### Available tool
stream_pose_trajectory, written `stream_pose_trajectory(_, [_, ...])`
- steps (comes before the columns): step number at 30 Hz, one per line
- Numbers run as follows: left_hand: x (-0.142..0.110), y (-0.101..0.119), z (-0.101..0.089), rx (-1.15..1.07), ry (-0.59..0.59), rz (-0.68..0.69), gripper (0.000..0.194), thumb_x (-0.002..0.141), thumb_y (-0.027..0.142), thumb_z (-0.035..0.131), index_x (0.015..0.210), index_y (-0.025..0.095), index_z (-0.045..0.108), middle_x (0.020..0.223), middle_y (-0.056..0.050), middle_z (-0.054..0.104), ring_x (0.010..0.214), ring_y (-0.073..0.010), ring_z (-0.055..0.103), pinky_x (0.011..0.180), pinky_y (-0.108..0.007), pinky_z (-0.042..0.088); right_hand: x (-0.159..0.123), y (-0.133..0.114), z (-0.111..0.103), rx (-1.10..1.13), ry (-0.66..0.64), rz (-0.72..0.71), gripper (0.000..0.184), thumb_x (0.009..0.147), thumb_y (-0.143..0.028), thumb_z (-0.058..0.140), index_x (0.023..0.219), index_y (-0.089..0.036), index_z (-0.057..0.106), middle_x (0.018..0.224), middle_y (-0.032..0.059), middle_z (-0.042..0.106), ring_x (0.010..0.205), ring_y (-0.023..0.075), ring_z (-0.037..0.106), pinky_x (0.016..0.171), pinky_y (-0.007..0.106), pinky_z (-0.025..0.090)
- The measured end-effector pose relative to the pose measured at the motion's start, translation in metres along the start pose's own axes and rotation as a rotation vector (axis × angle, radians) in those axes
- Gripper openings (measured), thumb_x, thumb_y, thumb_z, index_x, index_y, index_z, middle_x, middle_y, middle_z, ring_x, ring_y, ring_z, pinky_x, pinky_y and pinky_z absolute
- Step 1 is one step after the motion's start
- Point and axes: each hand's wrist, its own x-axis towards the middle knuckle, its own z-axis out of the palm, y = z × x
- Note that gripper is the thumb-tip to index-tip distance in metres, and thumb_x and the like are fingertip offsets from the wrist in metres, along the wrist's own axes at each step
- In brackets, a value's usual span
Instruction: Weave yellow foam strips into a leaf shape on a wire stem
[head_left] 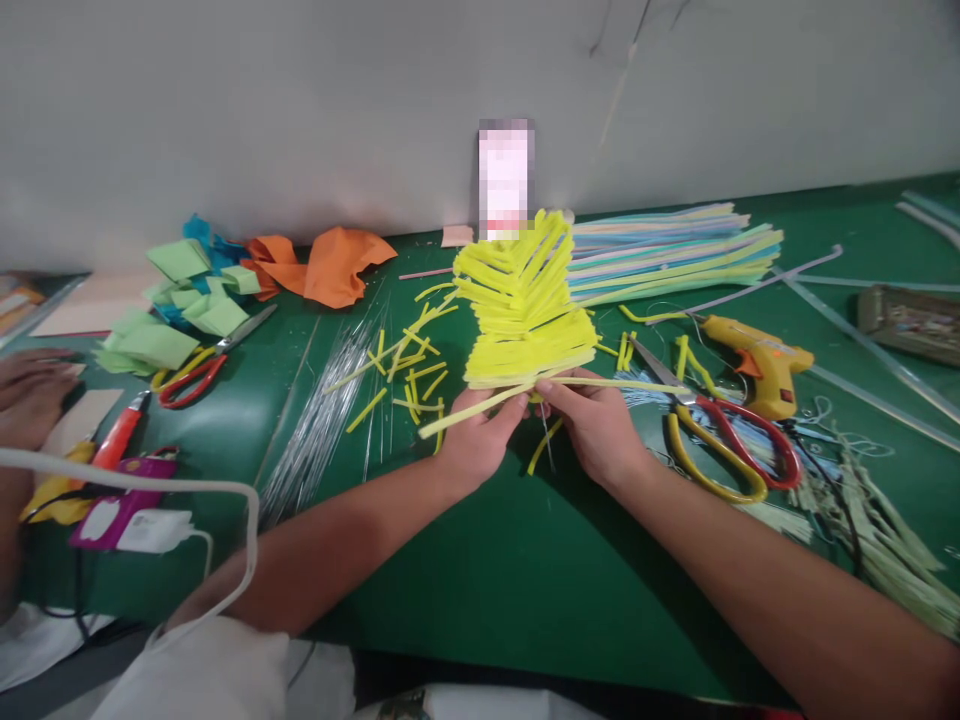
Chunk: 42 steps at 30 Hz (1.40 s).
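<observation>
A bright yellow leaf-like piece [525,300], made of slanted rows of pipe cleaners, stands out from between my hands at the middle of the table. My left hand [480,440] pinches its lower end from the left. From the other side, my right hand [600,430] closes its fingers on the same end. A paler yellow pipe cleaner [457,415] crosses there, its ends sticking out past both hands. Thin wire [549,445] hangs below my fingertips. Large scissors [694,400] with red and yellow handles lie right of my right hand.
A yellow glue gun [765,365] and a pastel pipe cleaner bundle [675,250] lie to the right. Leftward are cut yellow pieces [415,385], wires [322,410], orange paper [345,265] and other scissors [199,380]. Another person's hand [34,395] rests far left. A white cable [251,520] loops nearby.
</observation>
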Motion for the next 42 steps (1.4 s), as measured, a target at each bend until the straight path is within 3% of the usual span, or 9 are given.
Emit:
stream_pose_trajectory(6, [0.001,0.008,0.003,0.023,-0.008,0.031,0.019,0.085,0.037,0.067,0.076,0.021,0.071,0.066,-0.003,0.067,0.081,-0.0215,0.068,0.083,-0.039,0.057,0.002,0.000,0.000,0.046,-0.016,0.047,0.022,0.070,-0.035,0.082,0.076,-0.020,0.068,0.061,-0.0028,0.057,0.057,0.0122,0.046,0.056,0.028,0.036])
stream_pose_trajectory(10, [0.000,0.012,0.005,0.007,-0.021,0.029,0.020,0.084,0.036,0.068,0.071,0.021,0.069,0.064,-0.003,0.066,0.085,-0.0226,0.069,0.079,-0.037,0.058,0.003,-0.001,0.001,0.055,-0.013,0.067,0.022,0.071,-0.035,0.082,0.074,-0.019,0.067,0.061,-0.0026,0.056,0.059,0.0127,0.048,0.056,0.028,0.036])
stream_pose_trajectory(15, [0.002,0.007,0.008,-0.104,-0.020,-0.034,0.021,0.079,0.039,0.073,0.082,0.019,0.071,0.074,-0.003,0.069,0.076,-0.0174,0.065,0.068,-0.030,0.056,0.004,0.001,0.000,0.034,0.048,0.034,0.025,0.070,-0.037,0.083,0.070,-0.020,0.064,0.065,-0.0022,0.060,0.062,0.0123,0.050,0.062,0.029,0.040])
stream_pose_trajectory(18, [0.003,0.004,0.007,-0.172,0.046,-0.040,0.030,0.077,0.044,0.075,0.092,0.018,0.070,0.085,-0.003,0.071,0.065,-0.0109,0.060,0.062,-0.025,0.053,0.005,0.004,-0.002,0.016,0.122,-0.039,0.026,0.070,-0.037,0.083,0.068,-0.020,0.063,0.064,-0.0030,0.060,0.064,0.0129,0.053,0.065,0.030,0.042])
stream_pose_trajectory(23, [0.006,0.004,0.003,-0.178,0.180,-0.004,0.031,0.081,0.047,0.071,0.082,0.016,0.068,0.071,-0.001,0.066,0.057,-0.0081,0.058,0.057,-0.023,0.049,0.007,0.005,-0.003,0.037,0.226,-0.127,0.023,0.071,-0.036,0.082,0.072,-0.021,0.066,0.070,-0.0016,0.065,0.068,0.0149,0.059,0.069,0.031,0.047])
stream_pose_trajectory(30, [0.007,-0.001,0.003,-0.253,0.332,-0.011,0.030,0.080,0.044,0.073,0.083,0.016,0.064,0.070,-0.001,0.068,0.053,-0.0083,0.058,0.051,-0.022,0.047,0.003,0.002,0.001,0.044,0.157,-0.092,0.023,0.072,-0.039,0.081,0.077,-0.021,0.068,0.074,0.0007,0.070,0.068,0.0175,0.065,0.069,0.035,0.054])
stream_pose_trajectory(35, [0.006,-0.001,0.003,-0.322,0.347,-0.001,0.031,0.085,0.046,0.066,0.081,0.016,0.064,0.069,-0.001,0.067,0.053,-0.0093,0.059,0.051,-0.023,0.046,0.003,0.001,0.001,0.064,0.175,-0.072,0.026,0.070,-0.039,0.083,0.078,-0.020,0.068,0.073,0.0006,0.069,0.065,0.0168,0.065,0.066,0.034,0.055])
stream_pose_trajectory(42, [0.005,0.014,0.005,-0.473,0.306,-0.181,0.029,0.084,0.043,0.066,0.078,0.015,0.063,0.068,-0.001,0.064,0.051,-0.0084,0.055,0.050,-0.023,0.042,0.002,-0.001,0.004,0.084,0.176,-0.058,0.028,0.066,-0.040,0.084,0.074,-0.020,0.067,0.071,-0.0005,0.069,0.061,0.0149,0.064,0.064,0.033,0.056])
